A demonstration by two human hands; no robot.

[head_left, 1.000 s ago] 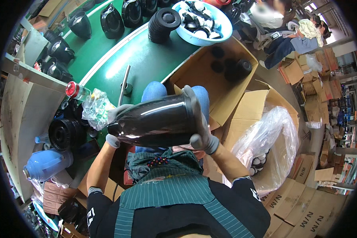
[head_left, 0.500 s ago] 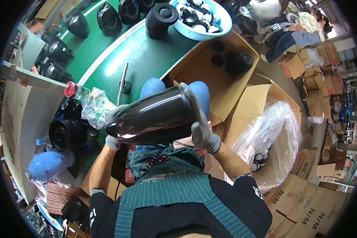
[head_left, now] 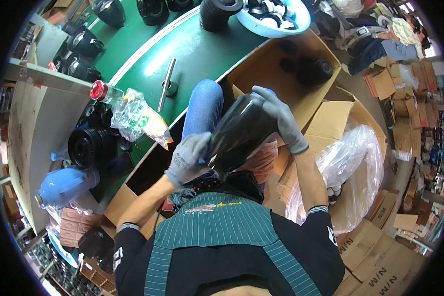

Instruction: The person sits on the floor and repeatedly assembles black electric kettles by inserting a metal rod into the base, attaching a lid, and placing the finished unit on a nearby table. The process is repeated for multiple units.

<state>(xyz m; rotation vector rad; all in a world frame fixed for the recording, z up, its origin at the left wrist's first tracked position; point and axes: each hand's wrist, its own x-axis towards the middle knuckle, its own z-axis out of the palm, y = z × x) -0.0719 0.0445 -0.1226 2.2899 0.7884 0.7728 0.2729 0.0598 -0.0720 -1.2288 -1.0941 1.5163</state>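
A glossy black shell point(head_left: 244, 133) tilts above the lap, the left hand's point(head_left: 190, 156) partly hidden fingers curled round its lower end, the right hand's point(head_left: 281, 119) close together over its upper end. Ahead spreads a green table point(head_left: 197, 59), bearing a metal rod point(head_left: 166, 86), crumpled plastic bag point(head_left: 133, 116) and blue basin point(head_left: 276, 32); open cartons point(head_left: 330, 121) crowd the right side, before a cluttered workroom.

Gloved left hand point(head_left: 186, 158) and gloved right hand point(head_left: 285, 121), both gripping.
The left hand sits lower in view, fingers point(head_left: 198, 142) curled; the right is farther out, fingers pointing up-left. The left forearm point(head_left: 149, 203) slants inward; the right forearm point(head_left: 312, 180) stands more steeply.
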